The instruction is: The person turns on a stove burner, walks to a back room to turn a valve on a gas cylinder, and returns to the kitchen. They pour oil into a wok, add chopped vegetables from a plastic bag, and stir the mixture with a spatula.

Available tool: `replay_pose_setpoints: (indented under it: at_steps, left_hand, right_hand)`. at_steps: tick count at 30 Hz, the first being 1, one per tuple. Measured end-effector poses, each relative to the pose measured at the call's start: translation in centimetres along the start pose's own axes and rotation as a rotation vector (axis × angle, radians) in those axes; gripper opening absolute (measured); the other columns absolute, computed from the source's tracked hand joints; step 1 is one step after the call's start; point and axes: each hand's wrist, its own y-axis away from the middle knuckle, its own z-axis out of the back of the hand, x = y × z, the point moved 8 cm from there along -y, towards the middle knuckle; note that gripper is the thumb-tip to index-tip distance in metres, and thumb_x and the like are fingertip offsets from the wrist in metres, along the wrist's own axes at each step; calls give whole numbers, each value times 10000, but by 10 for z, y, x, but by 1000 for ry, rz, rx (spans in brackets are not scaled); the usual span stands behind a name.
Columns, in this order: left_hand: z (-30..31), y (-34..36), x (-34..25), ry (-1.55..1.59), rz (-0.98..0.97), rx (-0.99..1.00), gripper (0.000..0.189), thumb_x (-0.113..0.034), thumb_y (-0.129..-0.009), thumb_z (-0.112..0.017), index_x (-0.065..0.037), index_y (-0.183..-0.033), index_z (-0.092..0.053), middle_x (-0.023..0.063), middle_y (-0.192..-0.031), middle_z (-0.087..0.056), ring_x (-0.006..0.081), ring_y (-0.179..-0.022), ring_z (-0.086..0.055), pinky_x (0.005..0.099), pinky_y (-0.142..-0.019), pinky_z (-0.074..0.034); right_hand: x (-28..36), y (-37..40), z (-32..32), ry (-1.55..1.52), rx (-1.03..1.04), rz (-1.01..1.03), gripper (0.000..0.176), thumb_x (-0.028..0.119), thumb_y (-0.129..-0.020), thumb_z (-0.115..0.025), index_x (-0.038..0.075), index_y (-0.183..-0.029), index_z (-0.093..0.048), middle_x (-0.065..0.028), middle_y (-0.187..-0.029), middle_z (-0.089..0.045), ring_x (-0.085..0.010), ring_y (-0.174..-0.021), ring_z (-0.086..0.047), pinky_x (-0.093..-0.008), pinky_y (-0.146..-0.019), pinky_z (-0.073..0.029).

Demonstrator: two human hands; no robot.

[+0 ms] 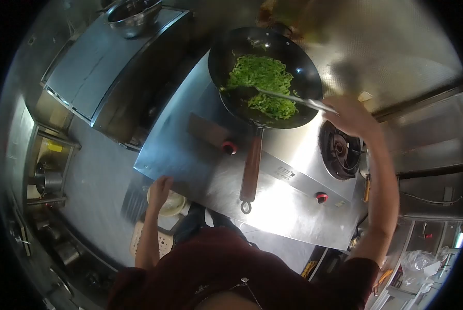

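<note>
My right hand is closed around the metal handle of a long ladle, reaching in over the right rim of a black wok. The ladle's dark head lies at the left side of the wok, against a heap of chopped green vegetables. The wok sits on the stove with its brown wooden handle pointing toward me, untouched by either hand. Near the stove's front left edge hangs my left hand, its fingers loosely curled and nothing visible in them.
A bare burner is to the right of the wok on the steel stove. Red knobs line its front. Below my left hand is a pale round container. Metal bowls stand on the counter at the far left.
</note>
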Motion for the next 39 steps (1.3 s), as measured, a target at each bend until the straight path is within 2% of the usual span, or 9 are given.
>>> replay_pose_setpoints:
  at_steps: [3,5,11,13,21,29,32,34,39]
  left_hand:
    - [1,-8,-3,-55,55,6,211,-181,-812,-521,-3,-906,-584,144,-730,-599,195,-676,-595,291,-603,-439]
    - [1,-1,-19,9,35,40,208,-180,-814,-521,-3,-907,-582,149,-735,-600,190,-681,-596,289,-605,-439]
    - [0,10,28,128,61,-43,197,-171,-822,-517,-2,-901,-579,142,-704,-598,174,-670,-589,283,-595,-435]
    - [3,5,26,43,92,-16,194,-169,-822,-517,-2,-899,-580,137,-714,-602,177,-671,-590,284,-598,-436]
    - [10,8,0,116,38,-74,193,-171,-805,-524,-3,-871,-589,130,-698,-596,208,-629,-583,296,-585,-436]
    - [-2,6,3,40,68,-27,187,-136,-821,-502,20,-894,-573,119,-699,-590,176,-634,-577,287,-590,-432]
    - [4,9,-12,167,114,-51,192,-141,-827,-499,26,-895,-568,122,-717,-592,175,-638,-569,291,-595,-430]
    - [3,9,11,106,99,-39,197,-143,-833,-495,31,-897,-564,118,-732,-597,171,-646,-568,288,-600,-432]
    - [17,22,28,149,129,-102,200,-141,-842,-486,36,-895,-562,97,-740,-596,158,-657,-567,273,-607,-436]
  right_hand:
    - [-5,-9,12,3,-265,78,195,181,-730,-568,40,-862,-594,-133,-730,-600,-248,-734,-587,-376,-660,-432]
    - [-31,11,29,35,157,-181,260,187,-710,-592,54,-933,-598,-140,-776,-604,-250,-755,-584,-378,-681,-432]
    - [-32,63,60,-32,185,-185,240,158,-698,-603,55,-915,-613,-131,-833,-612,-247,-747,-583,-378,-697,-440]
    - [-25,43,38,164,-10,-51,237,140,-691,-607,61,-915,-620,-126,-836,-614,-251,-776,-578,-372,-723,-438]
    - [-41,61,61,169,68,-266,250,146,-704,-598,89,-947,-620,-116,-811,-592,-266,-895,-546,-383,-810,-413]
    - [-58,-18,-1,459,-197,-60,141,133,-721,-558,46,-827,-591,-123,-756,-578,-258,-678,-581,-372,-624,-464]
    - [-107,-18,25,118,50,-341,153,128,-724,-539,42,-843,-583,-138,-732,-580,-224,-646,-587,-367,-562,-458]
    - [-142,1,32,-116,315,-719,137,123,-727,-523,47,-828,-575,-98,-718,-571,-179,-560,-559,-324,-464,-452]
    - [-149,-12,17,31,596,-793,161,181,-679,-603,54,-773,-573,-75,-638,-541,-142,-510,-518,-282,-425,-441]
